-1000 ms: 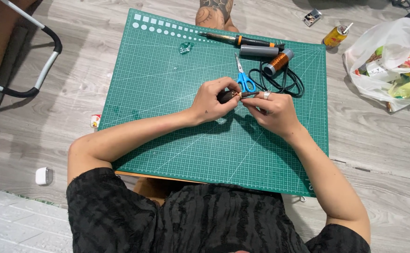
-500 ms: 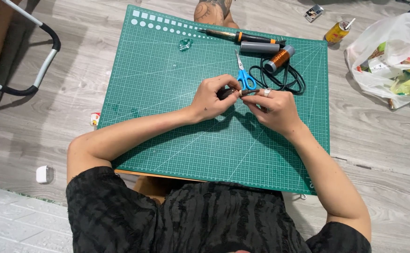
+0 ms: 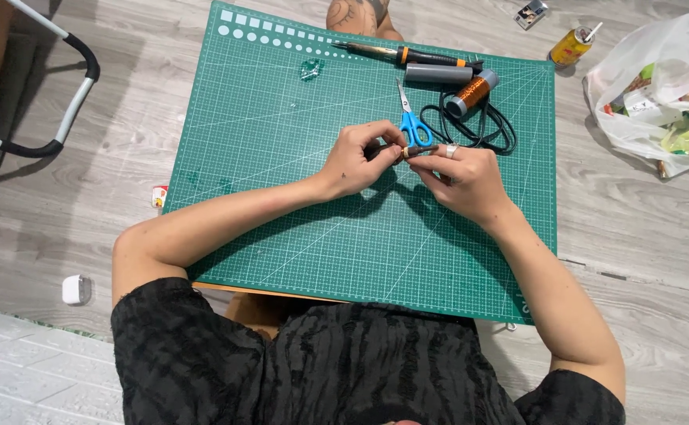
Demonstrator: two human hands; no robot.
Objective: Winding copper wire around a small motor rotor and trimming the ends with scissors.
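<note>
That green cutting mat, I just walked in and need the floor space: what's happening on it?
A person seated at the green gridded cutting mat pinches a small dark rod between left hand and right hand. Beyond them lie blue-handled scissors, a copper wire spool, a black cord and an orange-and-black soldering iron.

Both hands now sit slightly nearer the blue-handled scissors (image 3: 411, 120); the left hand (image 3: 358, 160) and right hand (image 3: 463, 177) have barely shifted around the small dark rod (image 3: 417, 149).

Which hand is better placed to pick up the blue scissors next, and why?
Probably the left hand: the scissors lie just beyond its knuckles. The right hand sits farther off. Both hands pinch a small dark rod, so one grip must release first.
</note>
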